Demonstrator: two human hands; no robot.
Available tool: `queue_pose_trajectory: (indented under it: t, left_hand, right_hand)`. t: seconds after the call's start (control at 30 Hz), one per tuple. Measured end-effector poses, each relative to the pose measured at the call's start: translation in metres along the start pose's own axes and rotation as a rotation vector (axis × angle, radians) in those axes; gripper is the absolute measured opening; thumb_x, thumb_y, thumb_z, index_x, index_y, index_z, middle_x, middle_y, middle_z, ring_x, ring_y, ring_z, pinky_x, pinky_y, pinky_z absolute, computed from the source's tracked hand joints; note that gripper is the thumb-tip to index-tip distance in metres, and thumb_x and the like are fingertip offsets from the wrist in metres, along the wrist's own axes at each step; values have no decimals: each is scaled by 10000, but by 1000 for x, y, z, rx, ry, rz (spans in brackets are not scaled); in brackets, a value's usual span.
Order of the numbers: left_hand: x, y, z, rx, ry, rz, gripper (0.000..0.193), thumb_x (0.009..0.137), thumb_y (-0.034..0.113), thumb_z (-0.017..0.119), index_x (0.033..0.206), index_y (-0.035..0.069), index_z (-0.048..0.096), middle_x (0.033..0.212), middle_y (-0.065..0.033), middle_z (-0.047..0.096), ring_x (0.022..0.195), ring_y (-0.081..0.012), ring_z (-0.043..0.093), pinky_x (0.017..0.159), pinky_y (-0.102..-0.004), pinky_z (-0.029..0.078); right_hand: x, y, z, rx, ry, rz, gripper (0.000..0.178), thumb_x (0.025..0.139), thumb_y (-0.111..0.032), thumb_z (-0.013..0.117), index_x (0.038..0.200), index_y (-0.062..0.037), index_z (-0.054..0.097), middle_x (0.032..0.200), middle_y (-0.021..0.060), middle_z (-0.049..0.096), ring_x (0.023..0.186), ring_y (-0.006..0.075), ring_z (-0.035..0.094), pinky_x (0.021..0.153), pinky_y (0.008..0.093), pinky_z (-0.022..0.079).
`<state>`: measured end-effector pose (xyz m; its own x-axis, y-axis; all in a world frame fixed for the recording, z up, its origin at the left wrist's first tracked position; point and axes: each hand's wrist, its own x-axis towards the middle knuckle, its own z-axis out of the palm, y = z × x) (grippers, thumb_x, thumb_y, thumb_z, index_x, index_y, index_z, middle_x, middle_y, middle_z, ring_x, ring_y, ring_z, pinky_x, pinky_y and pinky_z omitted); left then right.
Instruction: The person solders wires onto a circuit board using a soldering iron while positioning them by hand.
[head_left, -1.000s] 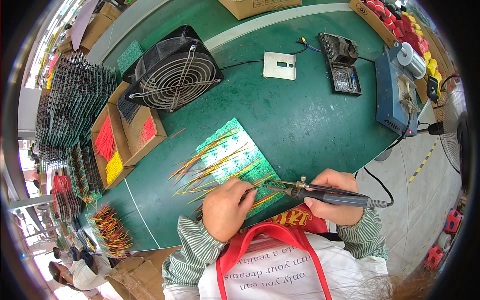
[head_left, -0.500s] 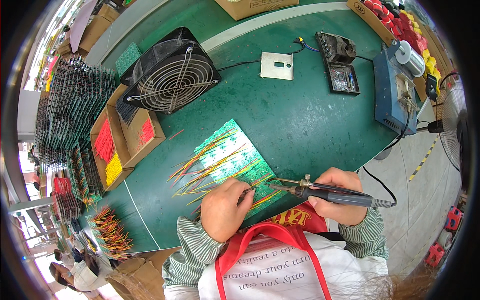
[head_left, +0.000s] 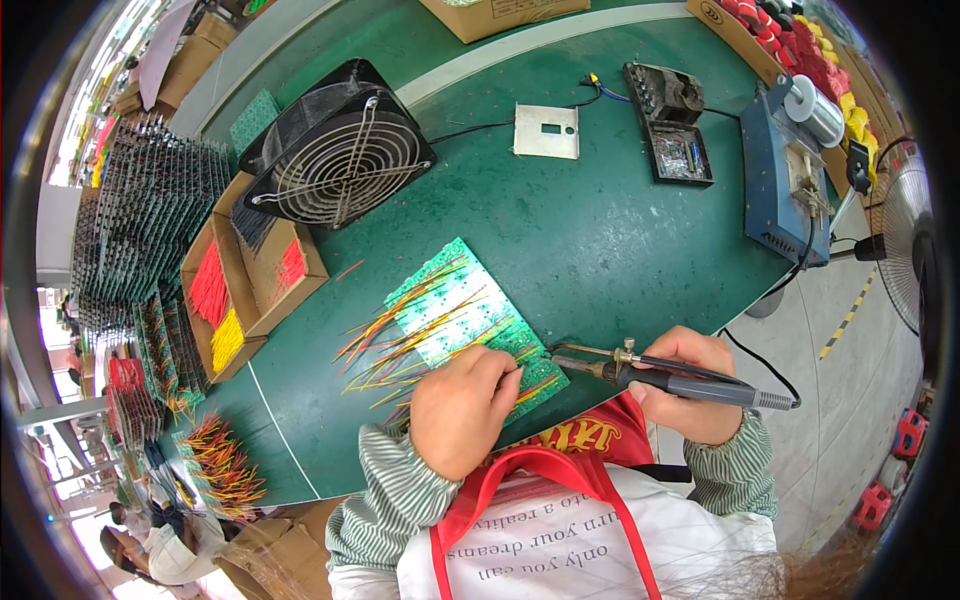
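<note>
1. Circuit board (head_left: 487, 312), green and printed in repeated units, lies flat on the green table (head_left: 620, 270) in front of the wearer, slanting away to the left; its near end sits between the two hands
2. Left hand (head_left: 460, 412): thumb and forefinger drawn close together over the near part of the board; cannot tell whether a wire is between their tips
3. Right hand (head_left: 700, 418): fingers and thumb closed around the grey handle of a soldering iron (head_left: 700, 388), which lies nearly level, tip pointing left
4. Iron tip is at the board's right edge, beside a thin tube fixed along the iron; contact with the board cannot be told
5. Red and yellow wires (head_left: 420, 287) lie in rows across the board, loose ends fanning past its left edge
6. Left of the board: one loose red wire (head_left: 350, 270), then a cardboard tray (head_left: 290, 303) with red, yellow and dark wire pieces in separate compartments
7. Beyond the tray stands a black fan (head_left: 340, 150) with a ring grille
8. Far side of table: white plate (head_left: 530, 142) with cut-outs, open black box (head_left: 664, 92), blue machine (head_left: 772, 190) bearing a silver reel (head_left: 815, 112)
9. Far left: tall stack of circuit boards (head_left: 150, 210); nearer, another wired board (head_left: 215, 465) bristling with red and yellow wires
</note>
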<state>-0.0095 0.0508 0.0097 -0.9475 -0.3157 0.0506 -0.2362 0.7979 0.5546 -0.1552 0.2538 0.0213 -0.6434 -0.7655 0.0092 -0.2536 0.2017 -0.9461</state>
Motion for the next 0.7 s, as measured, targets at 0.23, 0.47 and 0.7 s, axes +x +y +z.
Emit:
queue_pose_trajectory:
  t: [0.23,0.47,0.7]
  left_hand:
    - [7,-8,13,-128,-55,-54,97,795,98,686,800,22,626,734,-83,600,596,-210,602,525,-306,470]
    - [8,-6,13,-112,-59,-76,98,794,99,688,796,19,632,733,-83,601,599,-208,603,527,-299,470]
    - [9,-7,14,-126,-62,-72,90,791,91,688,793,18,636,724,-84,598,602,-206,603,528,-298,468]
  right_hand:
    - [1,4,3,27,12,-17,164,711,-56,702,792,-24,563,603,34,614,504,84,569,478,229,425]
    - [3,8,4,40,-6,9,171,707,-58,706,791,-18,563,591,40,611,495,87,564,472,231,418]
    - [1,5,1,29,22,-27,170,700,-62,710,782,-24,566,597,38,609,495,90,563,472,232,418]
